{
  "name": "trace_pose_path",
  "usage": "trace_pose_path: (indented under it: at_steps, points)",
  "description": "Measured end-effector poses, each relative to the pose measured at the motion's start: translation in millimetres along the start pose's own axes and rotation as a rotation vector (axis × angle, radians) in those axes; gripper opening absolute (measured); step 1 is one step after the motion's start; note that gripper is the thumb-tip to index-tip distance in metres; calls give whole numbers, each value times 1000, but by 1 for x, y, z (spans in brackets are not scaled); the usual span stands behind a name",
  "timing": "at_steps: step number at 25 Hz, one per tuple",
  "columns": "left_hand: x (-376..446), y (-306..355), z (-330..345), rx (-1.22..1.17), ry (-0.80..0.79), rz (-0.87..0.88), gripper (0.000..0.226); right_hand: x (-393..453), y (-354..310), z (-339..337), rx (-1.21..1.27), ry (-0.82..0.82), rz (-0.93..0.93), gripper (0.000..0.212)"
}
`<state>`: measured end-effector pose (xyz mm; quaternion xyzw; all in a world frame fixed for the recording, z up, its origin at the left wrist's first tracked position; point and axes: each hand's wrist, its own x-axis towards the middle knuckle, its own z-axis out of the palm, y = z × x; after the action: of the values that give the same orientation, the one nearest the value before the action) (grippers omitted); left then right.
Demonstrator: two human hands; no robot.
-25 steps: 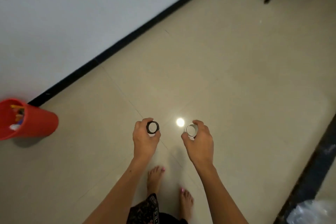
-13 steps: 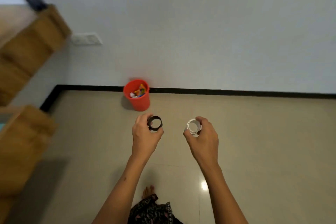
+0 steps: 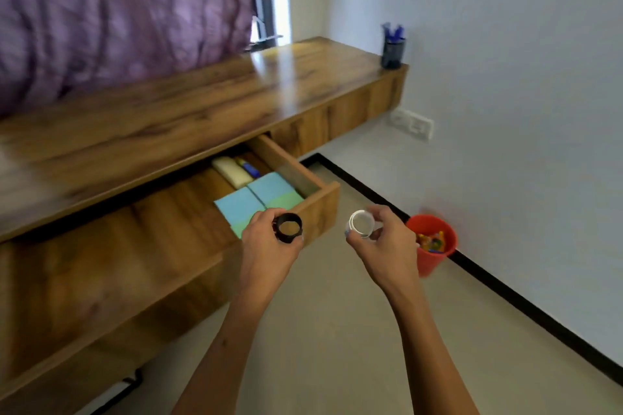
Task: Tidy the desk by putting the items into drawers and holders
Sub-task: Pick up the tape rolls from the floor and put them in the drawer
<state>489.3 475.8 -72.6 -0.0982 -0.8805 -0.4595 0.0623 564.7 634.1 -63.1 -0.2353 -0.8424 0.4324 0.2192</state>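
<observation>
Two rings held just in front of the open drawer [image 3: 296,175]

Left hand [image 3: 268,246] fingers pinch the black ring [image 3: 287,228], nearest the drawer; right hand [image 3: 384,246] fingers pinch the white ring [image 3: 361,224], farther right, holes facing up.

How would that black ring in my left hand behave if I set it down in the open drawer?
The black ring looks thin-walled and hollow, so probably light. Being round, it could roll if set on its edge; laid flat it should stay put. The left hand holds it by fingertips without visible squashing, so it seems fairly stiff. The drawer has room beside the blue pads.
</observation>
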Motion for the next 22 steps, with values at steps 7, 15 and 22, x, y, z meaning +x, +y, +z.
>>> trace_pose_path:
  at_steps: [7,15,22]
  points:
    - [58,-73,-63,113,129,-168,44,46,-65,123,-14,-280,-171,39]
    - [87,-142,-56,240,32,-474,45,99,-67,226,-243,-745,-330,42]
    - [104,-158,-42,366,-61,-694,35,117,-55,276,-463,-1053,-525,41]
